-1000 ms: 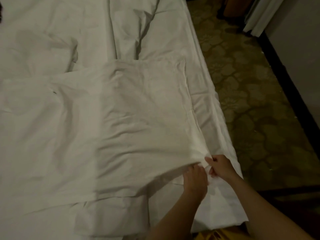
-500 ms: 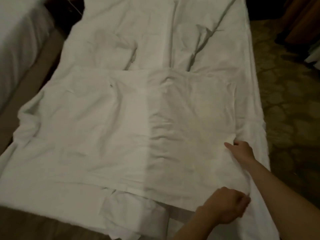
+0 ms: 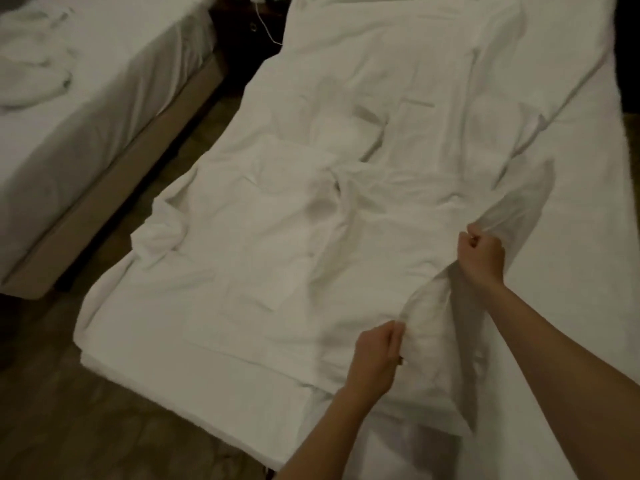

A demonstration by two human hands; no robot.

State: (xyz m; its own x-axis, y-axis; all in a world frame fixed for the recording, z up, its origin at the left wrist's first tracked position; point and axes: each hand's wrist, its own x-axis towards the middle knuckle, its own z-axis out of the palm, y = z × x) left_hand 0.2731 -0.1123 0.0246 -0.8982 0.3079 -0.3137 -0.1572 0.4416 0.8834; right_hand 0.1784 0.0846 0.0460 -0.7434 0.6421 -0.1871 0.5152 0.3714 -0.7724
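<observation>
A white folded sheet (image 3: pixel 277 258) lies spread over the bed (image 3: pixel 581 271), wrinkled across its middle. Its right edge is lifted off the bed. My right hand (image 3: pixel 483 256) grips that raised edge at the farther point, fingers curled round the cloth. Nearer to me, my left hand (image 3: pixel 375 356) grips the same edge. The cloth between the two hands bunches into a loose fold (image 3: pixel 436 306).
A second bed (image 3: pixel 86 109) with a crumpled white cloth (image 3: pixel 31 74) on it stands at the left, with a narrow strip of floor (image 3: pixel 114 237) between the beds. A white cable (image 3: pixel 266 29) hangs over dark furniture at the top. Wooden floor (image 3: pixel 86 427) runs along the near left.
The view has swung left, bringing the second bed in. My hands have moved apart along the sheet's right edge, and both now lift it off the bed.
</observation>
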